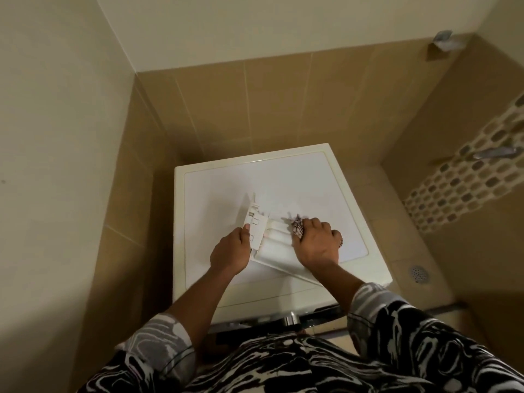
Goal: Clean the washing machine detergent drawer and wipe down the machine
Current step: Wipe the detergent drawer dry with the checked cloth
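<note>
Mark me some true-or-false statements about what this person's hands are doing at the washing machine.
1. The detergent drawer lies on top of the washing machine. True.
2. The right hand holds a sponge. False: it grips a patterned cloth.
3. The left hand holds the drawer at its left end. True.
4. The cloth lies on the floor beside the floor drain. False: it is up on the machine, pressed against the drawer by the right hand.
</note>
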